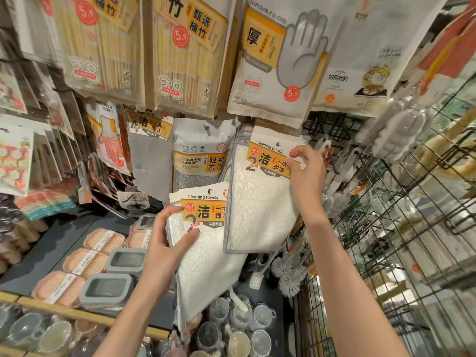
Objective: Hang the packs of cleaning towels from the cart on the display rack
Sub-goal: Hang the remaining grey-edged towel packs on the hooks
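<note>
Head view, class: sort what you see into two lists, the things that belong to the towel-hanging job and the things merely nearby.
Part of the job:
- upper towel pack, pinched by the right hand
- lower towel pack, held by the left hand

Just nearby:
- cleaning sponge pack
- disposable gloves pack
- chopstick packs
- soap boxes
- clear cups

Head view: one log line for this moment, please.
phase: hanging | right hand: pinches header of upper towel pack at rack | left hand: holds lower towel pack | hook: not visible
</note>
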`<state>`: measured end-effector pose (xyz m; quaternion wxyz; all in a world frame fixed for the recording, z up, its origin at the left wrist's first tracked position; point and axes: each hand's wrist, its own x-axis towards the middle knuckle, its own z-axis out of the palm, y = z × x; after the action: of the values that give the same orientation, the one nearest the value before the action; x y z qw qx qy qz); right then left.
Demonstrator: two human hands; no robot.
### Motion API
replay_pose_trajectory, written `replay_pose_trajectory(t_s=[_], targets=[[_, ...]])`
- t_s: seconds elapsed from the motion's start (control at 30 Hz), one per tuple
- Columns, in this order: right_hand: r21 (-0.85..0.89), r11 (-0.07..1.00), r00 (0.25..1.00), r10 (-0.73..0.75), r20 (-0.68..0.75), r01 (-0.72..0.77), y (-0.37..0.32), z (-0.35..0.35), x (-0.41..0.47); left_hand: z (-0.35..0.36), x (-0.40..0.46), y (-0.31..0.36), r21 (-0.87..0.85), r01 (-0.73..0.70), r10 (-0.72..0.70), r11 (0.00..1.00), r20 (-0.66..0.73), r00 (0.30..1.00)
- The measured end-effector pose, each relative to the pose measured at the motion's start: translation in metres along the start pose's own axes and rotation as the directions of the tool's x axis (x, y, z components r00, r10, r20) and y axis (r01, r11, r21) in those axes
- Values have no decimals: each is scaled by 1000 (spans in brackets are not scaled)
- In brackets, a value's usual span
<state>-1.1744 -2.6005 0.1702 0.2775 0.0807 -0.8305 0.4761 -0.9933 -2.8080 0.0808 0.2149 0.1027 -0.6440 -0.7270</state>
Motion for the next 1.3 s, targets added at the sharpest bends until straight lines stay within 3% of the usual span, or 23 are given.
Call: replay_pose_trajectory(t_s=[0.47,0.77,0.93,1.17,1.3], targets=[[-74,997,1000,16,-8,-17,8,8,7,2,-2,-2,-12,23,-23,1000,4,1000],[-136,990,993,38,109,-24,17,20,16,-5,0,-7,-69,35,-35,997,-2,999],[-347,936,973,21,229,62,28,24,1,-9,-3,-3,-77,55,-55,996,-9,998],[-483,874,993,16,118,43,18,23,-22,-24,-7,-1,-50,40,-42,998,-48,998],[-440,890,991,-73,115,116,1,20,-42,-28,-8,-1,-60,42,-45,997,-39,998]])
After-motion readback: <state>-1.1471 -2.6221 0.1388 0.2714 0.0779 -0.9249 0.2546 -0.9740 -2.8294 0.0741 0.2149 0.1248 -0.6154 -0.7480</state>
